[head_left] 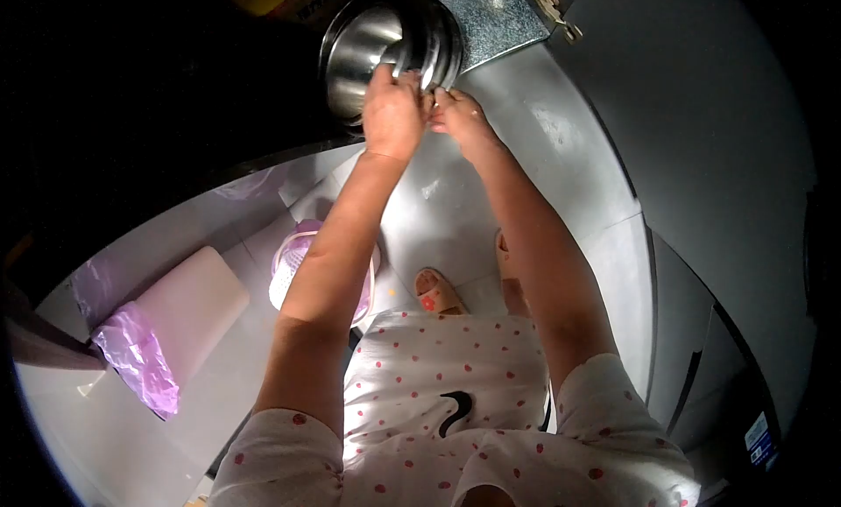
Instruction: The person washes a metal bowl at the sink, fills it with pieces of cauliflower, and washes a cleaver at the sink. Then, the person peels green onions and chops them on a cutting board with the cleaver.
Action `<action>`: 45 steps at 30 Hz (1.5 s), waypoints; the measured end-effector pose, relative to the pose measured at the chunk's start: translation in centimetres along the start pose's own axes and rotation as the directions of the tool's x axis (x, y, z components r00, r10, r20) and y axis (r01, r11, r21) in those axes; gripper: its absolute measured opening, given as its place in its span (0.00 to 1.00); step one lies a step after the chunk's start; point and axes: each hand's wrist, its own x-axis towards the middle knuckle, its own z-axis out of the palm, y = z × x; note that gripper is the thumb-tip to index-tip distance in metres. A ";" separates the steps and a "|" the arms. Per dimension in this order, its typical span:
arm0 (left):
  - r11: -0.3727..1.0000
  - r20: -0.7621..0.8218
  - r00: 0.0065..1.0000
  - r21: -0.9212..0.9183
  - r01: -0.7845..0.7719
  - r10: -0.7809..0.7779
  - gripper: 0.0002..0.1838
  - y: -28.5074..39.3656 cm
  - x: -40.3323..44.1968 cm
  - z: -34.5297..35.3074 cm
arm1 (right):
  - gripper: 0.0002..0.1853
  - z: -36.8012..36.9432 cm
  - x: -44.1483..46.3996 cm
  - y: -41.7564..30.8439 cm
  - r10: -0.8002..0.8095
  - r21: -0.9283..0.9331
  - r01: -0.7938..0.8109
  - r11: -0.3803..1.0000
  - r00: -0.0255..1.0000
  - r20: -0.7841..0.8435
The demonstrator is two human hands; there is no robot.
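Shiny metal bowls or pots [359, 52], one seemingly within another, lie at the top centre, tilted with the opening toward the left. My left hand [393, 113] is at the lower rim, fingers bent over the edge and partly inside. Close beside it on the right, my right hand [460, 117] has its fingers curled near the same rim, nearly touching the left hand. The fingertips of both hands are partly hidden or blurred against the metal.
A speckled metal plate [499, 30] with a hinge [552, 8] sits at the top. Below left are a pale bin [197, 297] with a purple bag [140, 358] and a round basket [285, 266]. Slippered feet [436, 292] stand on the floor. A grey panel [701, 113] is at right.
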 end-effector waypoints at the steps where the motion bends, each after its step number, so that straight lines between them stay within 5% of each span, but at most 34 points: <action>1: 0.999 0.033 0.999 0.020 -0.035 0.035 0.18 0.3 -0.1 0.7 | 0.20 -0.7 0.2 0.4 0.000 -0.006 0.000 1.000 1.000 -0.004; 5: 0.987 0.083 0.985 0.045 -0.156 0.152 0.15 -0.2 -1.0 3.5 | 0.18 -3.6 -0.7 0.5 0.130 -0.035 -0.130 0.991 0.991 -0.013; 6: 0.994 0.194 0.977 0.032 -0.100 0.092 0.12 -0.2 -1.4 3.7 | 0.18 -4.1 -1.0 0.4 0.125 0.079 -0.124 0.989 0.992 -0.009; 9: 0.989 0.143 0.987 -0.136 -0.060 0.079 0.12 -2.4 -2.7 5.6 | 0.22 -4.7 -1.2 -0.5 0.117 0.215 -0.113 0.970 0.993 -0.005; 11: 0.966 0.080 0.990 -0.240 -0.095 0.117 0.11 -3.7 -3.3 5.1 | 0.24 -4.6 -1.3 -1.5 -0.020 -0.030 0.018 0.999 0.996 -0.088; 13: 0.923 -0.100 0.979 -0.328 -0.201 0.177 0.11 -4.1 -3.1 3.8 | 0.28 -3.9 -1.0 -1.9 -0.021 -0.078 0.009 0.997 0.988 -0.151; 15: 0.947 -0.246 0.969 -0.302 -0.107 0.031 0.12 -4.8 -3.0 3.6 | 0.30 -3.0 -0.2 -1.8 -0.466 -0.622 0.256 0.740 0.862 -0.199; 17: 0.929 -0.298 0.906 -0.307 0.206 -0.300 0.16 -6.0 -3.1 4.3 | 0.32 -2.2 0.3 -2.7 -0.483 -0.715 0.208 0.668 0.852 -0.203; 19: 0.790 -0.258 0.749 -0.269 0.551 -0.610 0.26 -6.4 -3.3 5.0 | 0.33 -1.5 0.8 -3.8 -0.886 -0.992 0.090 0.093 0.462 -0.041; 21: 0.775 -0.157 0.763 -0.219 0.593 -0.628 0.30 -6.5 -3.4 5.2 | 0.25 -0.8 0.7 -4.8 -0.880 -0.986 0.136 0.098 0.474 -0.022; 23: 0.730 -0.112 0.726 -0.224 0.646 -0.678 0.31 -6.4 -2.7 5.0 | 0.20 -0.1 0.6 -6.0 -0.596 -0.978 0.180 0.106 0.799 0.082; 29: 0.596 0.036 0.608 -0.160 0.787 -0.793 0.23 -7.2 0.1 4.4 | 0.16 1.9 2.3 -6.1 -0.571 -0.974 0.121 0.193 0.821 -0.011; 31: 0.610 -0.087 0.604 -0.139 0.780 -0.792 0.19 -6.9 0.2 4.3 | 0.20 1.7 3.5 -6.0 -0.559 -0.938 0.173 0.300 0.829 -0.026; 32: 0.569 -0.066 0.582 -0.327 0.755 -0.810 0.17 -7.1 0.4 4.2 | 0.21 1.3 4.6 -5.6 -0.504 -0.915 0.170 0.366 0.862 -0.041; 33: 0.504 -0.039 0.564 -0.505 0.701 -0.825 0.15 -7.0 0.5 3.9 | 0.21 1.2 4.6 -5.5 -0.503 -0.915 0.170 0.366 0.864 -0.041; 37: 0.609 -0.202 0.621 -0.563 0.559 -0.757 0.13 -8.1 0.7 2.8 | 0.20 0.6 4.0 -4.4 -0.605 -0.906 0.238 0.351 0.796 -0.026; 39: 0.560 -0.288 0.526 -0.674 0.482 -0.800 0.14 -9.4 0.7 3.1 | 0.18 -0.7 2.5 -4.1 -0.890 -0.804 0.531 0.270 0.457 0.003; 41: 0.509 -0.299 0.516 -0.794 0.333 -0.803 0.11 -11.3 0.7 2.8 | 0.16 -1.2 1.3 -3.7 -0.878 -0.790 0.509 0.342 0.473 -0.075; 43: 0.141 -0.064 0.517 -0.984 0.111 -0.854 0.06 -9.6 1.2 -0.6 | 0.21 -1.6 1.2 -2.7 -0.654 -0.899 0.438 0.007 0.682 0.327; 44: 0.095 -0.035 0.484 -0.991 0.099 -0.874 0.04 -8.2 1.8 -2.3 | 0.25 -0.8 0.1 -2.1 -0.628 -0.851 0.525 -0.006 0.661 0.411; 45: 0.073 -0.001 0.551 -0.992 0.107 -0.834 0.05 -8.0 2.0 -3.1 | 0.29 -0.1 -0.3 -1.8 -0.472 -0.880 0.461 -0.119 0.753 0.458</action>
